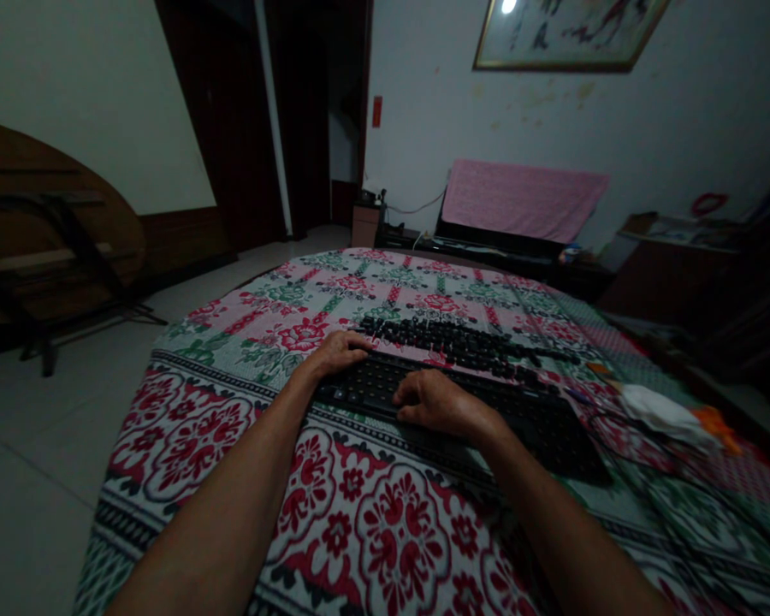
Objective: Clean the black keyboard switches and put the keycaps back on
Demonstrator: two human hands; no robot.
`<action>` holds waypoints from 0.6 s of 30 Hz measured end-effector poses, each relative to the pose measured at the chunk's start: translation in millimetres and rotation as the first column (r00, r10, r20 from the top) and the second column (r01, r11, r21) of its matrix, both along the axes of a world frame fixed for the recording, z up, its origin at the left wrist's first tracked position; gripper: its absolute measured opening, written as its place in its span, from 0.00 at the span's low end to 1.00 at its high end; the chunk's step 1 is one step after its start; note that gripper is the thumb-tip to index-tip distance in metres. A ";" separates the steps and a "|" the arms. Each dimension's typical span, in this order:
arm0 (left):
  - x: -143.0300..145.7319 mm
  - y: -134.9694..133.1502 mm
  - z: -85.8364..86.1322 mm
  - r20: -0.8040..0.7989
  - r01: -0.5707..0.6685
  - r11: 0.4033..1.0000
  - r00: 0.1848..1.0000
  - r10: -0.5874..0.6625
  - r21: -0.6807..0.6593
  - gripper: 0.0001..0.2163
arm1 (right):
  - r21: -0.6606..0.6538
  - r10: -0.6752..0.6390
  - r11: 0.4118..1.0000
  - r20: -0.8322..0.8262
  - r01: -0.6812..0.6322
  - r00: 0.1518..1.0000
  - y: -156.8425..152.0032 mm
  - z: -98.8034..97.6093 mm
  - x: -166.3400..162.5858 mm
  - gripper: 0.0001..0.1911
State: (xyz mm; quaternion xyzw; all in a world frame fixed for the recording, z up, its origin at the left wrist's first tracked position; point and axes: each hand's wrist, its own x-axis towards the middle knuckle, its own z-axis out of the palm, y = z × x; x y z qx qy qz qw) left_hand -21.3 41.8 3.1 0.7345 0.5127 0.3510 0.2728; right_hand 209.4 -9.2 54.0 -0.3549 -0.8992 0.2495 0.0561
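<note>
A black keyboard [545, 432] lies at a slant on a patterned cloth; much of its left part shows bare key positions without caps. My left hand [340, 352] holds the keyboard's far left corner, its fingers along the back edge. Over the left-middle of the keyboard, my right hand [437, 402] is curled, with thumb and forefinger brought close together. Whatever sits between those fingertips is too dark and small to make out. Just behind the keyboard, loose black keycaps [449, 338] are spread in a long heap.
The red, green and white cloth [398, 539] covers the table. On the right lie a white crumpled cloth [664, 412], an orange item [719, 428] and dark cables [673, 522]. A folded round table [51, 205] leans at the left wall; a pink towel [526, 198] hangs at the back.
</note>
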 end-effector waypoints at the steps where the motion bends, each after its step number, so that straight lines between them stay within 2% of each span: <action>1: 0.0 -0.2 0.4 0.003 0.005 1.000 1.000 -0.005 -0.002 0.13 | 0.004 0.008 1.000 -0.004 -0.008 1.000 0.1 -0.2 0.2 0.09; 9: 0.4 -1.2 2.2 0.018 0.026 1.000 1.000 -0.026 -0.012 0.13 | 0.003 0.000 1.000 0.051 0.000 0.999 -4.8 3.8 -2.3 0.11; 12: 0.2 -1.0 1.1 0.017 0.034 0.999 0.999 -0.033 -0.019 0.13 | 0.047 -0.011 0.999 0.086 0.007 0.996 -8.6 6.0 -5.3 0.09; 15: 0.3 -0.8 0.2 0.030 0.018 1.000 0.999 -0.018 -0.020 0.13 | 0.058 -0.052 0.997 0.081 0.047 0.995 -7.9 6.7 -4.0 0.08; 18: 0.2 -0.2 0.0 0.015 0.014 1.000 1.000 -0.014 -0.007 0.13 | 0.000 -0.119 0.993 0.026 0.120 0.993 -1.7 6.0 3.2 0.09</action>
